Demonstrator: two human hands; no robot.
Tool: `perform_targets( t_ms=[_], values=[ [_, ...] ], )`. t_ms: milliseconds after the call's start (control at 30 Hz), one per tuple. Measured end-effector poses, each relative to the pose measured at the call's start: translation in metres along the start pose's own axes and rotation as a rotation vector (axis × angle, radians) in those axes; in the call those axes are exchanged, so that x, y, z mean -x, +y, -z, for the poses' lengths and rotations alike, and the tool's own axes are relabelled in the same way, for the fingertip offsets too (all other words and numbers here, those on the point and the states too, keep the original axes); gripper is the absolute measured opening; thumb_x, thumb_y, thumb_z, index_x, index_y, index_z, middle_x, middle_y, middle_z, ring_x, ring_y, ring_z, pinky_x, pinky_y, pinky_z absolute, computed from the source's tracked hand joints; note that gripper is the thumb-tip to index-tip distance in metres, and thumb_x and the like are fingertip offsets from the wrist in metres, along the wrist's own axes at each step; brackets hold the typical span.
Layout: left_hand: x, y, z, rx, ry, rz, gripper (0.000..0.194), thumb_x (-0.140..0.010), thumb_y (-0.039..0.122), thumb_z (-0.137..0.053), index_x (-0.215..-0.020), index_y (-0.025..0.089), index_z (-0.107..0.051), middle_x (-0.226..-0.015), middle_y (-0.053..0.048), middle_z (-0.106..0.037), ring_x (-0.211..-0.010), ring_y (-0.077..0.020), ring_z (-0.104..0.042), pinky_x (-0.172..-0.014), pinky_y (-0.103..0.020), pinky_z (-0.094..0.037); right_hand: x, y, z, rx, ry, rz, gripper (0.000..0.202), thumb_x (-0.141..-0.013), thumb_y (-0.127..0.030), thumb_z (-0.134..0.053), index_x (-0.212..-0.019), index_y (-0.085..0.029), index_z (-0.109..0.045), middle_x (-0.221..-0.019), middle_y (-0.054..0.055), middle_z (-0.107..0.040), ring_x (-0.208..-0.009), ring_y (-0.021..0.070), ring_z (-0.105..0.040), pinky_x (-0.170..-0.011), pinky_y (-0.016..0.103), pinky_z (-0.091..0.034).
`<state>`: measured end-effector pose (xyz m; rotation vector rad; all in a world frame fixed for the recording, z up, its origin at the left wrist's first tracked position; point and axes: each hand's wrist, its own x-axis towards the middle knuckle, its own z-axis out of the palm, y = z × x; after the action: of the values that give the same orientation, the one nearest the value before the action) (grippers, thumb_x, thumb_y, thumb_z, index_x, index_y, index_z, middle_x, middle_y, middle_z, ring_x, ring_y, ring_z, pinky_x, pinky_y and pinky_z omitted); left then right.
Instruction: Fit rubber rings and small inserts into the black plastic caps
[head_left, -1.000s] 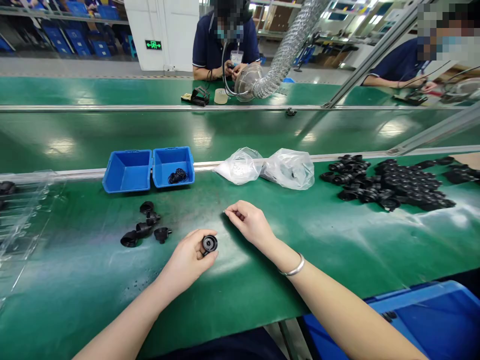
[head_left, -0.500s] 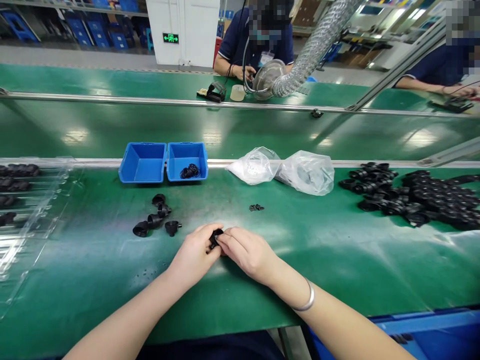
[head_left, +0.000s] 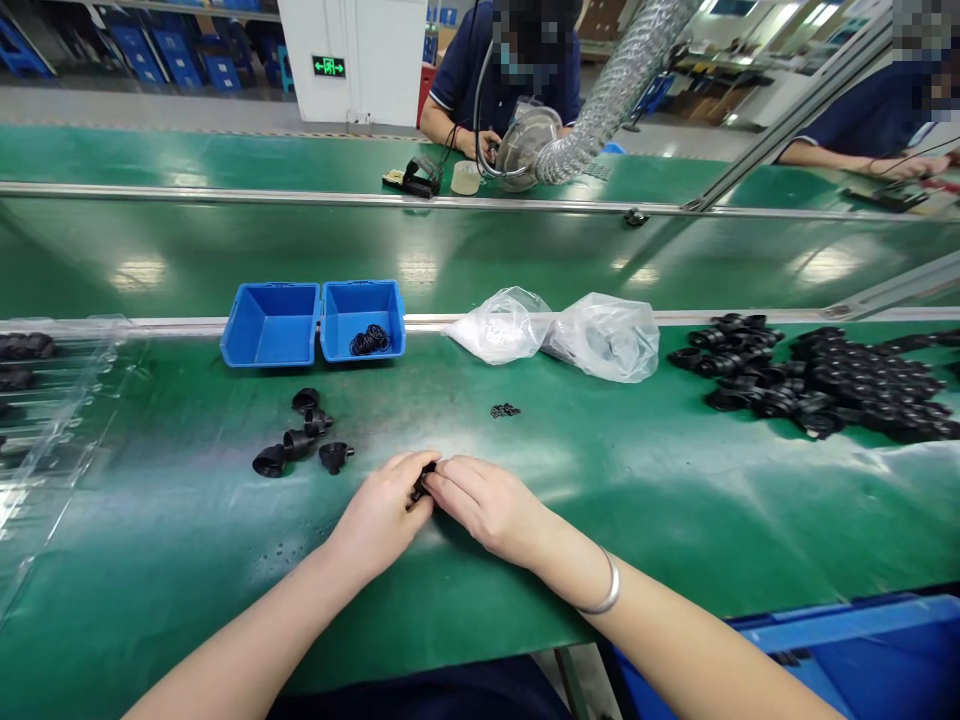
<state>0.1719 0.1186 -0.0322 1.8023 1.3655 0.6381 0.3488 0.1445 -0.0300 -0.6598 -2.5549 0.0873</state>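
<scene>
Between my hands is a small black plastic fitting [head_left: 421, 484], mostly covered by fingers. My left hand [head_left: 386, 500] is closed round it from the left. From the right, the bent fingers of my right hand [head_left: 484, 503] pinch at its edge; whether they also hold a smaller piece cannot be seen. Several similar black cup-shaped fittings [head_left: 298, 443] lie on the green table [head_left: 420, 610] to the left. Beyond my hands is a little heap of tiny black parts [head_left: 505, 410].
Two blue bins [head_left: 271, 325] stand at the back; the right one holds black rings [head_left: 370, 340]. Beside them lie clear plastic bags [head_left: 604, 340]. Black parts [head_left: 862, 385] are heaped at the right, clear plastic trays [head_left: 67, 430] at the left. A co-worker [head_left: 450, 95] sits opposite.
My fingers have closed further over the black fitting, so less of it shows. The whole view has shifted slightly; the things on the table lie as before.
</scene>
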Motion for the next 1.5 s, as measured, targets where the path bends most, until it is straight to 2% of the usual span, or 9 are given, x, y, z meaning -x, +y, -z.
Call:
perform_targets(
  t_ms=[267, 467, 567, 800, 967, 1100, 1267, 1367, 1500],
  values=[
    [-0.001, 0.005, -0.002, 0.115, -0.039, 0.056, 0.036, -0.081, 0.015, -0.057, -0.116, 0.023, -0.061, -0.113, -0.007, -0.066, -0.091, -0.0193, -0.068, -0.084, -0.032, -0.057, 0.006, 0.013, 0.012, -0.214, -0.045, -0.074, 0.017, -0.098, -0.017, -0.046, -0.100, -0.014, -0.063, -0.087, 0.007, -0.066, -0.081, 0.0160, -0.062, -0.073, 0.028, -0.053],
    [0.004, 0.011, -0.003, 0.307, -0.139, 0.198, 0.037, -0.087, 0.021, -0.052, -0.123, 0.022, -0.055, -0.124, -0.011, -0.058, -0.089, -0.0189, -0.071, -0.085, -0.034, -0.057, 0.045, 0.071, 0.032, -0.103, 0.179, -0.683, 0.018, -0.096, -0.030, -0.050, -0.097, -0.019, -0.064, -0.086, 0.007, -0.066, -0.078, 0.0187, -0.064, -0.074, 0.033, -0.054],
    [0.005, 0.013, -0.001, 0.270, -0.134, 0.178, 0.037, -0.086, 0.023, -0.054, -0.123, 0.024, -0.056, -0.125, -0.010, -0.058, -0.093, -0.0211, -0.070, -0.085, -0.035, -0.057, 0.060, 0.091, 0.034, -0.052, 0.148, -0.797, 0.024, -0.094, -0.037, -0.052, -0.097, -0.018, -0.066, -0.084, 0.007, -0.066, -0.072, 0.0197, -0.064, -0.070, 0.035, -0.054],
    [0.003, 0.013, -0.002, 0.257, -0.141, 0.184, 0.038, -0.085, 0.025, -0.054, -0.124, 0.023, -0.056, -0.125, -0.011, -0.058, -0.095, -0.0219, -0.069, -0.087, -0.037, -0.056, 0.061, 0.093, 0.018, 0.101, 0.098, -0.659, 0.026, -0.098, -0.030, -0.044, -0.091, -0.018, -0.066, -0.083, 0.008, -0.063, -0.078, 0.0208, -0.062, -0.071, 0.033, -0.052],
    [0.003, 0.012, -0.004, 0.434, -0.165, 0.251, 0.037, -0.085, 0.022, -0.053, -0.123, 0.020, -0.053, -0.126, -0.012, -0.056, -0.093, -0.0193, -0.071, -0.090, -0.033, -0.055, 0.056, 0.089, 0.019, 0.130, 0.126, -0.616, 0.025, -0.098, -0.026, -0.042, -0.087, -0.017, -0.064, -0.082, 0.009, -0.062, -0.077, 0.0207, -0.061, -0.071, 0.034, -0.051],
    [0.002, 0.009, -0.007, 0.477, -0.159, 0.268, 0.040, -0.082, 0.022, -0.056, -0.122, 0.020, -0.053, -0.121, -0.010, -0.060, -0.089, -0.0197, -0.072, -0.086, -0.034, -0.055, 0.042, 0.057, 0.029, 0.053, 0.226, -0.501, 0.015, -0.096, -0.020, -0.048, -0.095, -0.018, -0.063, -0.083, 0.008, -0.064, -0.077, 0.0188, -0.061, -0.071, 0.032, -0.051],
    [0.000, 0.012, -0.006, 0.348, -0.132, 0.248, 0.041, -0.079, 0.020, -0.058, -0.120, 0.018, -0.057, -0.088, -0.002, -0.063, -0.063, -0.0139, -0.061, -0.068, -0.029, -0.051, 0.022, 0.004, 0.021, -0.120, 0.114, -0.185, 0.015, -0.093, -0.013, -0.052, -0.103, -0.015, -0.063, -0.087, 0.009, -0.067, -0.079, 0.0179, -0.062, -0.070, 0.031, -0.053],
    [-0.001, 0.016, -0.002, 0.261, -0.142, 0.246, 0.042, -0.078, 0.016, -0.056, -0.120, 0.017, -0.059, -0.067, 0.005, -0.050, -0.051, -0.0103, -0.044, -0.060, -0.026, -0.044, 0.018, -0.008, 0.010, -0.061, 0.086, -0.105, 0.015, -0.095, -0.013, -0.050, -0.100, -0.012, -0.064, -0.085, 0.010, -0.067, -0.079, 0.0186, -0.062, -0.069, 0.032, -0.053],
    [-0.001, 0.017, -0.001, 0.255, -0.143, 0.217, 0.040, -0.076, 0.012, -0.056, -0.116, 0.017, -0.061, -0.061, 0.008, -0.037, -0.051, -0.0097, -0.035, -0.061, -0.025, -0.040, 0.017, -0.006, 0.004, -0.030, 0.045, -0.084, 0.016, -0.095, -0.012, -0.050, -0.099, -0.009, -0.065, -0.084, 0.010, -0.066, -0.078, 0.0187, -0.061, -0.070, 0.033, -0.053]
  ],
)
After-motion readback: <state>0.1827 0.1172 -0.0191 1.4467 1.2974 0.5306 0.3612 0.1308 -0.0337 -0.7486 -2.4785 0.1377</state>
